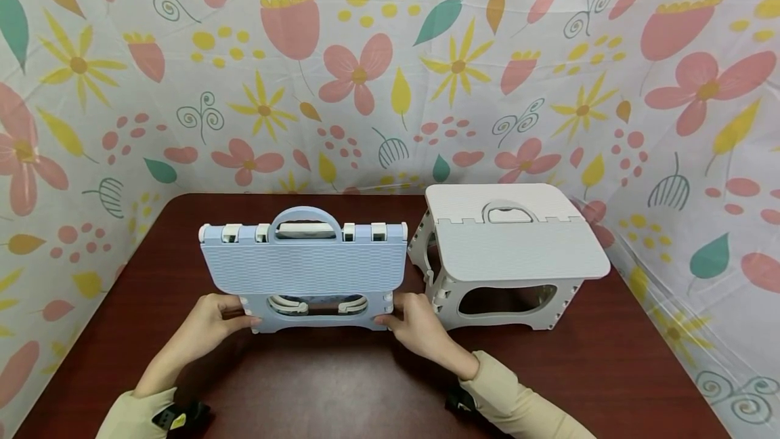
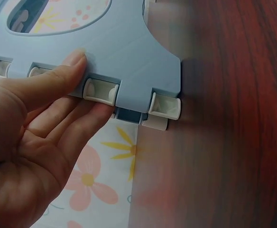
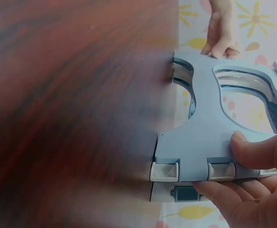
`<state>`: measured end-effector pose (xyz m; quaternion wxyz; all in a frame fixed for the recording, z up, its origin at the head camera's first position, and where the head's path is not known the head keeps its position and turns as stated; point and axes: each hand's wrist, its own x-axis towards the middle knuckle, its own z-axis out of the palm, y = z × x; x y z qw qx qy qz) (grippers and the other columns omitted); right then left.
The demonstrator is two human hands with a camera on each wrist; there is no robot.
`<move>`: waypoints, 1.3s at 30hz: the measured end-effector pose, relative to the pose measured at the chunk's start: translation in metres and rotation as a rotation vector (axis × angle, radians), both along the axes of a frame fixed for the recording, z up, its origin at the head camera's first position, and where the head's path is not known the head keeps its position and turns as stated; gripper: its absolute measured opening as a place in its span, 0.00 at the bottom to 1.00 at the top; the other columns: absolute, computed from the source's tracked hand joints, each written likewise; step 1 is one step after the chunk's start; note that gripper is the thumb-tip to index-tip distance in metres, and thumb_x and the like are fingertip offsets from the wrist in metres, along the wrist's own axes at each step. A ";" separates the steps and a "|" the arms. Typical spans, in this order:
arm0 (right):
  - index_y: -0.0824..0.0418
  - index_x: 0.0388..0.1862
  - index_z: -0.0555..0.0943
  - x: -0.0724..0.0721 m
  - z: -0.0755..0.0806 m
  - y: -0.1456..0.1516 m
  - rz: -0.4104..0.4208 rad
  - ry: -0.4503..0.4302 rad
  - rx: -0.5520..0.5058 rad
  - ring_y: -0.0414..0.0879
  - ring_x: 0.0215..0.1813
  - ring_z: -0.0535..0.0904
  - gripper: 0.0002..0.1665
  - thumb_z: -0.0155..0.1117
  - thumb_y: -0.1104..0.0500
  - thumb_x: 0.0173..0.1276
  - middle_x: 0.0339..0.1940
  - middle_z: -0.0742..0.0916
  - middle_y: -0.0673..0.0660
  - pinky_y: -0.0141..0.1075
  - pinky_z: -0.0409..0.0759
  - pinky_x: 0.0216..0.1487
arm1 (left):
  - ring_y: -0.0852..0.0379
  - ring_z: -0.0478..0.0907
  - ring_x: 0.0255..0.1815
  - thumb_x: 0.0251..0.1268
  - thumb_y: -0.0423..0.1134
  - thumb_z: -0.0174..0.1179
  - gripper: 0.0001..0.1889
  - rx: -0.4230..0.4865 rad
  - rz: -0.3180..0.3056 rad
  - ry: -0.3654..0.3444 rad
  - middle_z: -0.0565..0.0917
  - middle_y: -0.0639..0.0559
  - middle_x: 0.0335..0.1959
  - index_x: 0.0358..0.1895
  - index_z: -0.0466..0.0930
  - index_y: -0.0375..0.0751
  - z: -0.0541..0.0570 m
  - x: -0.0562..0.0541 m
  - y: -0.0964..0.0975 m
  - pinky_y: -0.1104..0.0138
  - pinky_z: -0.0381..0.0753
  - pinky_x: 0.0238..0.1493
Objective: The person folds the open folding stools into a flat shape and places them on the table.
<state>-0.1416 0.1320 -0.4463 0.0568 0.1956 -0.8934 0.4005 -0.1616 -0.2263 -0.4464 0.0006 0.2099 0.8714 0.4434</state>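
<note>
A blue folding step stool [image 1: 305,269] with white hinge pieces stands partly folded on the left half of the table, its arched carry handle [image 1: 305,214] uppermost. My left hand [image 1: 207,324] grips the left edge of its front leg panel, with the thumb [image 2: 62,78] on the outer face and fingers behind. At the opposite edge my right hand [image 1: 420,327] holds the same panel, its thumb [image 3: 247,149] pressed on the front near a white hinge piece. Through the panel's oval opening, white inner parts show. The stool's back is hidden in the head view.
Close by on the right stands a white folding step stool [image 1: 518,249], unfolded on its legs. Both are on a dark red-brown table [image 1: 317,385]. A floral curtain [image 1: 359,120] hangs behind the table and along its sides.
</note>
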 end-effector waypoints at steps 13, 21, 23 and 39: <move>0.57 0.33 0.87 0.000 -0.001 0.001 -0.001 0.010 0.010 0.32 0.33 0.81 0.06 0.74 0.61 0.55 0.31 0.90 0.49 0.28 0.78 0.34 | 0.75 0.79 0.35 0.49 0.33 0.72 0.07 -0.025 0.027 0.014 0.88 0.48 0.34 0.34 0.88 0.39 0.000 0.000 0.001 0.73 0.80 0.34; 0.57 0.36 0.86 0.000 0.003 0.002 0.020 -0.049 0.019 0.30 0.31 0.77 0.08 0.74 0.61 0.57 0.32 0.89 0.49 0.28 0.77 0.34 | 0.74 0.80 0.37 0.51 0.36 0.72 0.12 -0.024 0.044 -0.010 0.89 0.47 0.37 0.41 0.87 0.38 -0.001 0.002 0.000 0.72 0.81 0.36; 0.57 0.37 0.86 0.002 0.004 0.001 0.013 -0.060 0.024 0.30 0.31 0.77 0.08 0.73 0.60 0.57 0.32 0.90 0.49 0.29 0.78 0.34 | 0.75 0.80 0.38 0.51 0.36 0.72 0.13 -0.025 0.047 -0.001 0.88 0.47 0.38 0.42 0.87 0.38 -0.001 0.002 0.000 0.73 0.81 0.37; 0.55 0.39 0.84 0.012 0.008 0.004 -0.031 0.052 0.112 0.33 0.33 0.80 0.10 0.72 0.63 0.58 0.36 0.89 0.48 0.28 0.78 0.35 | 0.74 0.81 0.36 0.48 0.38 0.74 0.14 -0.057 0.135 0.034 0.89 0.52 0.36 0.41 0.87 0.43 0.003 0.007 -0.002 0.71 0.81 0.36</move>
